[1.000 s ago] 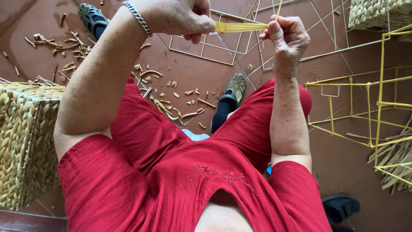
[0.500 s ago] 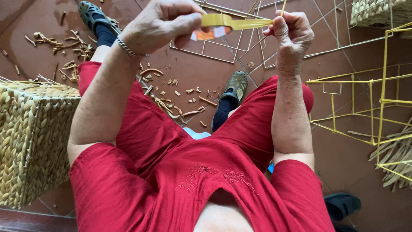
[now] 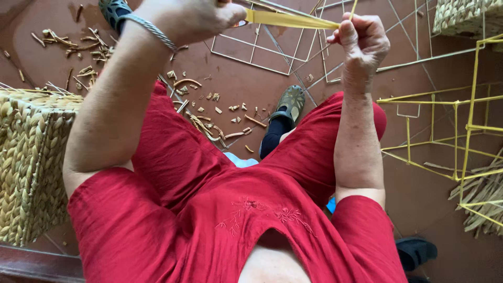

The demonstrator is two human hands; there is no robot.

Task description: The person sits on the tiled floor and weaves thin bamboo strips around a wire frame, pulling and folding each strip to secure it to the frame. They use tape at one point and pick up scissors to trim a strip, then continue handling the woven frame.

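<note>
A flat yellow fibre strip (image 3: 293, 19) is stretched between my two hands at the top of the view. My left hand (image 3: 194, 18), with a metal bracelet (image 3: 149, 31) on its wrist, is closed on the strip's left end; a bit of orange shows at its fingertips, and I cannot tell what it is. My right hand (image 3: 361, 42) pinches the strip's right end, where a thin yellow strand rises out of the frame. Both hands are held above my knees in red trousers (image 3: 178, 157).
A woven straw basket (image 3: 29, 162) stands at the left. Yellow wire frames (image 3: 445, 131) sit at the right and a bare wire frame (image 3: 262, 50) lies on the brown floor ahead. Cut fibre scraps (image 3: 215, 112) litter the floor. Another woven basket (image 3: 463, 18) is at the top right.
My left hand has slid left and upward along the strip, partly out of frame. The strip stays taut, and my right hand has hardly moved.
</note>
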